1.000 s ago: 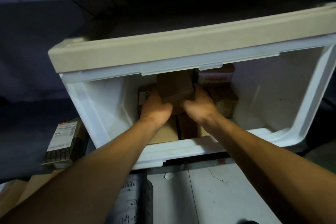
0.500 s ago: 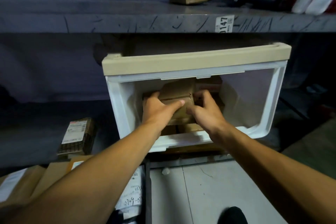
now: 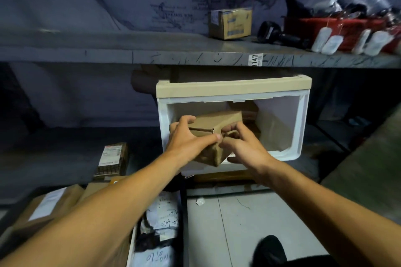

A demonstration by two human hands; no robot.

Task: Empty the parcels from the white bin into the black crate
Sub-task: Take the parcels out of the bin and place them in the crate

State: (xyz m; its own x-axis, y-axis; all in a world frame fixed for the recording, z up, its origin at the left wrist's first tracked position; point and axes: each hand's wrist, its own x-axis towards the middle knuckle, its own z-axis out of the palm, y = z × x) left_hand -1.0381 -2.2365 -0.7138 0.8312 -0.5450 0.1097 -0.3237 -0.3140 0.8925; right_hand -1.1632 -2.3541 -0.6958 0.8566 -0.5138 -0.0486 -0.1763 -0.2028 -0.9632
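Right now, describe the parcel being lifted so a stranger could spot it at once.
Under the grey shelf a white bin lies tipped on its side, opening toward the camera. At its mouth, a brown paper-wrapped parcel is gripped by the left hand and right hand. It alone is held up; other parcels lie deeper inside.

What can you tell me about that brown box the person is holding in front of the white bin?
The brown cardboard parcel box looks plain and slightly creased, with a flap seam on its near face. It is tilted, one corner pointing down, held in front of the open white plastic bin. The left hand grips its left side, thumb across the front; the right hand pinches its right edge.
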